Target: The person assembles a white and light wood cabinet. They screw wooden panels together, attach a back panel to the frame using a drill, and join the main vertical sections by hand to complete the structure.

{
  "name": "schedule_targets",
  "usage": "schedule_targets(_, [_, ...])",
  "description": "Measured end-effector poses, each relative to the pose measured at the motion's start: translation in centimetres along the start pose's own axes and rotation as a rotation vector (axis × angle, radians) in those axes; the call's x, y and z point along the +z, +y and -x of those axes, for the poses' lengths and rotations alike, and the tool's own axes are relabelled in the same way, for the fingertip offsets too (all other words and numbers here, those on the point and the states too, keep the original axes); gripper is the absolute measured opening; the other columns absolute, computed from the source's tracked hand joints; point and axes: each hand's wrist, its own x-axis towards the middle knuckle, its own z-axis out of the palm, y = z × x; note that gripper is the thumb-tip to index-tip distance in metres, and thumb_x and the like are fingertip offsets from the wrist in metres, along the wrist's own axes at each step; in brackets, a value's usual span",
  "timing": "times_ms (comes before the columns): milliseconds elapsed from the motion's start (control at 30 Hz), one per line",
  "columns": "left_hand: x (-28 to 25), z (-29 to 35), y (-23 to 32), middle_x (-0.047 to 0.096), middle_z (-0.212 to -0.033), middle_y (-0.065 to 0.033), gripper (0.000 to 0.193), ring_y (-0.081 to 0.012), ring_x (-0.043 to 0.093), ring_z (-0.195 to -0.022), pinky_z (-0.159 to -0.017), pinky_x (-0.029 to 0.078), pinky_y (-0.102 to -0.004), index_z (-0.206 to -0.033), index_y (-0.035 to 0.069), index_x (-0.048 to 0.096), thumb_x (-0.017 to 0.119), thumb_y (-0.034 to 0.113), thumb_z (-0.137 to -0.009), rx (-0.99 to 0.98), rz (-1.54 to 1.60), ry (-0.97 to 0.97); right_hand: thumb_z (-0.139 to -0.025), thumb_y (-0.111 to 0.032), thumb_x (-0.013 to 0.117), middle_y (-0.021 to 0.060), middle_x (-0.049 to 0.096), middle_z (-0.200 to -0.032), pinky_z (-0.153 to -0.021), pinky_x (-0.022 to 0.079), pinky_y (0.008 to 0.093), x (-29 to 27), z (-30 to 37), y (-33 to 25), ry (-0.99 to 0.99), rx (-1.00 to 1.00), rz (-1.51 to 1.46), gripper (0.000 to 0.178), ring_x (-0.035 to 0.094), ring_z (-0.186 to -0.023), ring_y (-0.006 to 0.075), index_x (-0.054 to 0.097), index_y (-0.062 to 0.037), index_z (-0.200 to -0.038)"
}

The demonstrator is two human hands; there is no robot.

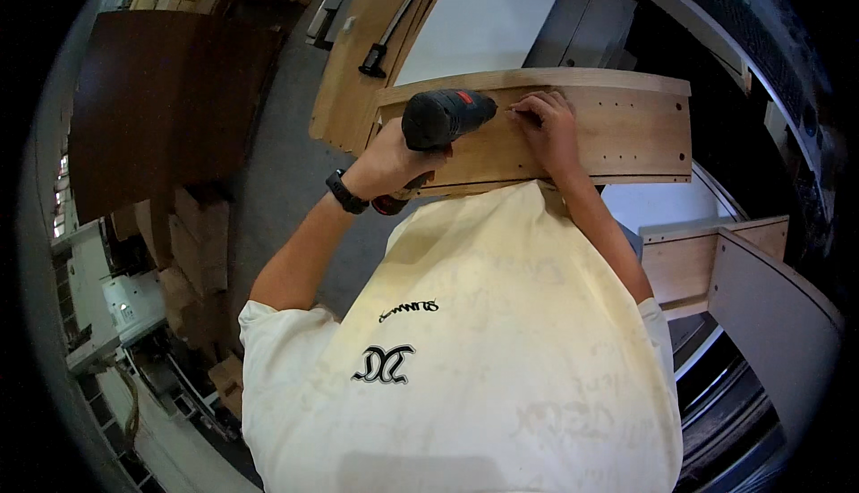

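My left hand [389,160] is wrapped round the grip of a dark cordless drill [445,117] with a red mark, its nose pointing right across a light wooden panel [626,131]. Fingers bent and drawn together, my right hand [548,126] rests at the panel's upper part, just right of the drill's tip. Whatever is pinched there is too small to make out. Several small dark holes dot the panel's right side. A black watch sits on my left wrist.
Calipers [389,37] lie on a wooden board [353,86] beyond the drill. A white panel [483,14] is next to it. More wooden parts [684,265] stand at the right. Cardboard boxes [199,238] and a large brown sheet [165,104] are at the left.
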Motion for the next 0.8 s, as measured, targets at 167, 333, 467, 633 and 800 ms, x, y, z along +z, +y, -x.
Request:
schedule_targets(167, [1.2,-0.4,1.9,0.063,-0.084,-0.0031,0.018,-0.0120,0.061,-0.070,-0.064,0.053,-0.0299,-0.099,0.004,0.061,0.067,0.003,-0.082,-0.052,0.050,-0.051,-0.073,-0.007,0.076,0.0063,0.068,-0.091,-0.085,0.046,0.0389,-0.2,0.0,0.1,0.015,-0.005,-0.045,0.015,0.060,-0.090,0.0281,0.070,-0.0060,-0.086])
schedule_targets(333, [2.0,-0.6,3.1,0.062,-0.077,-0.0029,0.014,-0.0112,0.061,-0.066,-0.061,0.052,-0.0291,-0.091,0.002,0.062,0.068,0.008,-0.080,-0.069,0.003,-0.010,-0.073,-0.011,0.074,0.0072,0.066,-0.096,-0.089,0.046,0.0423,-0.3,0.3,0.7,-0.028,0.011,-0.079,0.017,0.059,-0.098,0.0312,0.067,-0.0082,-0.088])
schedule_targets(467, [2.2,-0.7,3.9,0.062,-0.077,-0.0026,0.013,-0.0113,0.060,-0.065,-0.061,0.052,-0.0296,-0.090,0.002,0.061,0.068,0.007,-0.081,-0.116,0.051,-0.002,-0.074,-0.011,0.073,0.0060,0.066,-0.096,-0.089,0.046,0.0417,-0.5,0.5,0.4,-0.028,0.028,-0.088,0.015,0.059,-0.097,0.0306,0.068,-0.0100,-0.089])
schedule_targets(633, [2.2,-1.0,3.6,0.062,-0.080,-0.0024,0.014,-0.0112,0.060,-0.067,-0.061,0.051,-0.0288,-0.093,0.003,0.061,0.068,0.004,-0.081,-0.061,-0.004,-0.005,-0.075,-0.015,0.074,0.0051,0.067,-0.096,-0.097,0.042,0.0435,-0.3,0.5,0.9,-0.025,0.010,-0.058,0.015,0.059,-0.098,0.0293,0.069,-0.0115,-0.089])
schedule_targets(800, [2.4,-0.9,4.2,0.063,-0.082,-0.0022,0.015,-0.0112,0.060,-0.068,-0.062,0.052,-0.0281,-0.095,0.003,0.061,0.067,0.002,-0.082,-0.135,0.054,0.010,-0.076,-0.020,0.074,0.0051,0.067,-0.096,-0.099,0.039,0.0448,-0.4,0.5,0.9,-0.044,0.028,-0.059,0.015,0.058,-0.099,0.0289,0.069,-0.0115,-0.088])
